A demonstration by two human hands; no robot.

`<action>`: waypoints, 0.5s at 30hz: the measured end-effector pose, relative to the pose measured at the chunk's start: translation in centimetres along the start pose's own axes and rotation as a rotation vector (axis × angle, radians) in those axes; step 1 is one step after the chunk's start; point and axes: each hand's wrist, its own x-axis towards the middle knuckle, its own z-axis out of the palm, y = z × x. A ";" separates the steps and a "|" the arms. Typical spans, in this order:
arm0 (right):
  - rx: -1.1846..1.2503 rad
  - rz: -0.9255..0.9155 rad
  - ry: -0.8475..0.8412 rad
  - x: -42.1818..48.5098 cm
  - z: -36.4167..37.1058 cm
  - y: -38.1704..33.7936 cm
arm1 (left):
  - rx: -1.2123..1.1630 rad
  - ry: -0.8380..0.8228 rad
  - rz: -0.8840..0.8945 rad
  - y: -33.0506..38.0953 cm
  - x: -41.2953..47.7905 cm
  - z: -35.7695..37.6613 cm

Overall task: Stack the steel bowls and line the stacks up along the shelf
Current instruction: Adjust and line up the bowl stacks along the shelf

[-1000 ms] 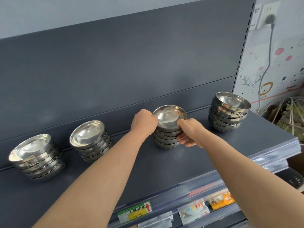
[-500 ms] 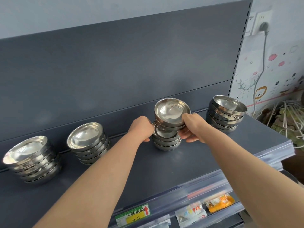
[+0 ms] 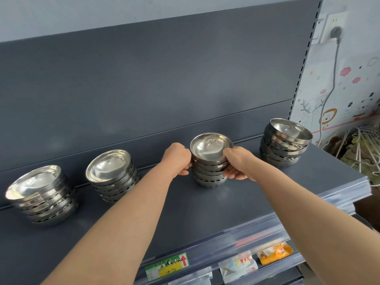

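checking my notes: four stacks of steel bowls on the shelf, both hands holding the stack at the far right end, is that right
Not quite. In the head view the left hand and right hand grip the second stack from the right, not the end one; the far right stack stands untouched. Four stacks on the shelf is correct.

Shiny steel bowls stand nested along the dark shelf: left stack, second stack, third stack, slightly crooked right stack.

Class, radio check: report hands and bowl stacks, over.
Left hand, right hand grip third bowl stack from left, either side. Stack sits on shelf. Second stack, fourth stack stand apart.
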 end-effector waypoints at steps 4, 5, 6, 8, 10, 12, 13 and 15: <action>-0.097 -0.023 0.013 0.0 0.2 0.3 | -0.118 -0.013 -0.032 0.2 -0.4 0.1; -0.114 -0.024 0.008 0.0 0.2 0.4 | -0.153 -0.016 -0.043 0.3 -0.6 0.1; -0.114 -0.023 0.003 0.0 0.3 0.5 | -0.187 -0.020 -0.054 0.3 -0.7 0.1; -0.080 -0.023 0.001 0.0 0.4 0.7 | -0.219 -0.030 -0.061 0.4 -0.8 0.0; -0.062 -0.032 0.010 0.0 0.5 0.8 | -0.211 -0.041 -0.050 0.5 -0.8 0.0; -0.057 -0.030 0.009 0.0 0.6 0.9 | -0.198 -0.051 -0.039 0.5 -0.9 0.0; -0.055 -0.029 0.003 0.1 0.6 0.9 | -0.191 -0.059 -0.035 0.5 -0.9 0.0; -0.055 -0.028 -0.008 0.1 0.7 0.8 | -0.176 -0.078 -0.030 0.5 -1.0 0.0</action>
